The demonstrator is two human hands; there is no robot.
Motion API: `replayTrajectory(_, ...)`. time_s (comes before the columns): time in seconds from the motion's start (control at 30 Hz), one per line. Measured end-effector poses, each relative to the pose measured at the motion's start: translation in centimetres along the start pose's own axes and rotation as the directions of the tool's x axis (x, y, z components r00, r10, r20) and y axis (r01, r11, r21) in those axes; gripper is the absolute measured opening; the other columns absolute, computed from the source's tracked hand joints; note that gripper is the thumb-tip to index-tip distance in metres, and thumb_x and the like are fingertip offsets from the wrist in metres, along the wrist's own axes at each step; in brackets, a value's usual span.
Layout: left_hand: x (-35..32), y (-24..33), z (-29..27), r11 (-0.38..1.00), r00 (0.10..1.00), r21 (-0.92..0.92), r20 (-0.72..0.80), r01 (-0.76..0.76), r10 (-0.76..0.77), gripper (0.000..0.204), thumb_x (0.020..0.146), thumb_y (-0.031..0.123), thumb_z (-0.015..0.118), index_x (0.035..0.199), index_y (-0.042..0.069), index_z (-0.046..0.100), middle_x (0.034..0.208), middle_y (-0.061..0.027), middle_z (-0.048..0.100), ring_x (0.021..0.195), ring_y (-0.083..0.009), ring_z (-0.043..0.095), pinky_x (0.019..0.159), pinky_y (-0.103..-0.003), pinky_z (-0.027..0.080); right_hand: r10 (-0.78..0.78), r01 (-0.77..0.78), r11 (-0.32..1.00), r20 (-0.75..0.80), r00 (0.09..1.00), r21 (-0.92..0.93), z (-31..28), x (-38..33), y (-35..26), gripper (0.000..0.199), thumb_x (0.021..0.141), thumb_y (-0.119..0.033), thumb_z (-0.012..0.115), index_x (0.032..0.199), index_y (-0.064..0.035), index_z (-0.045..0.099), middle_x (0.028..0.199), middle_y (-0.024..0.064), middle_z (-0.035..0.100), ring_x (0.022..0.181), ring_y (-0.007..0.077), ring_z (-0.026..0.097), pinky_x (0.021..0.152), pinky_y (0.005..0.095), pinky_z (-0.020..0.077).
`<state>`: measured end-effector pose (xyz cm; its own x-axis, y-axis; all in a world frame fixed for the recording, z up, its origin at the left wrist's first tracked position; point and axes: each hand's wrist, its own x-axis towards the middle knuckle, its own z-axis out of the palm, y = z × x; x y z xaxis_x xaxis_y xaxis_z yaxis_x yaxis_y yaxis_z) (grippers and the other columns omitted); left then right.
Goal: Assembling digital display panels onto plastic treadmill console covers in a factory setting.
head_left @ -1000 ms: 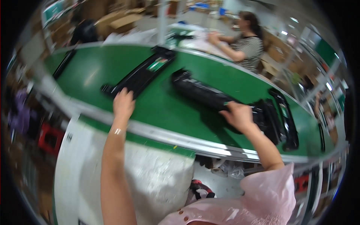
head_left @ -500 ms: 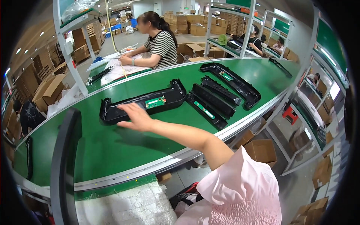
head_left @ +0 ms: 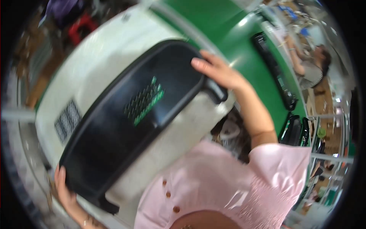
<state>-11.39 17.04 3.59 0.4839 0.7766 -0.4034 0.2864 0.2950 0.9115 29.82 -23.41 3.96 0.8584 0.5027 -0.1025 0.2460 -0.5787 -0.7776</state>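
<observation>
A long, curved black plastic housing (head_left: 114, 141) hangs at a slant over a pale, padded worktop (head_left: 103, 65). Its smooth outer side faces up, and green shows through the slots of the grille near its middle. My left hand (head_left: 65, 189) grips the lower-left end, fingers along the edge. At the upper-right end, my right hand (head_left: 219, 72) holds the corner, thumb lying on top. The fingers beneath the housing are hidden from me.
A green conveyor table (head_left: 232, 34) runs along the far side. On it lie another black housing (head_left: 274, 68) and several black parts (head_left: 292, 129). Beyond sits a person in a striped shirt (head_left: 310, 74). A red stool (head_left: 82, 28) stands upper left.
My view has swung left, away from the belt. My right hand, earlier stretched out open above the belt, now grips a black housing. My left hand has come into view, also holding it.
</observation>
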Motion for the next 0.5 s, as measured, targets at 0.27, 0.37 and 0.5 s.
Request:
replayTrajectory(0.27,2.3,-6.8,-0.4,0.942,0.982,0.277,0.055,-0.191,0.183,0.033,0.095,0.022,0.063,0.121,0.001,0.063,0.105,0.0011,0.064,0.094,-0.0069,0.056,0.086,-0.021,0.042,-0.792,0.852,0.521,0.401,0.461,0.049,15.2,-5.8,-6.9,0.068,0.085,-0.036,0.067,0.138,0.0009,0.046,0.143,0.0221,0.045,0.139,0.0368,0.034,0.116,0.0461,0.0248)
replayTrajectory(0.37,2.2,-7.5,-0.7,0.933,0.97,0.265,0.048,-0.243,0.239,0.027,0.095,0.019,0.064,0.115,0.001,0.065,0.101,0.0009,0.064,0.092,-0.0069,0.055,0.085,-0.022,0.043,-0.825,0.922,0.315,0.415,0.384,-0.225,13.7,-0.3,-4.1,0.048,0.091,-0.038,0.059,0.123,-0.0016,0.059,0.134,0.0209,0.053,0.132,0.035,0.044,0.108,0.0455,0.0349)
replayTrajectory(0.5,0.4,-6.4,0.4,0.792,0.92,0.493,0.046,-0.359,0.388,0.028,0.089,0.021,0.07,0.107,0.0,0.067,0.1,-0.0053,0.067,0.091,-0.0146,0.06,0.084,-0.025,0.045,-0.394,0.163,0.629,-0.132,0.909,-0.76,0.9,11.4,5.9,0.06,0.096,-0.05,0.05,0.125,0.0022,0.059,0.137,0.0265,0.05,0.128,0.0379,0.047,0.106,0.0438,0.0387)
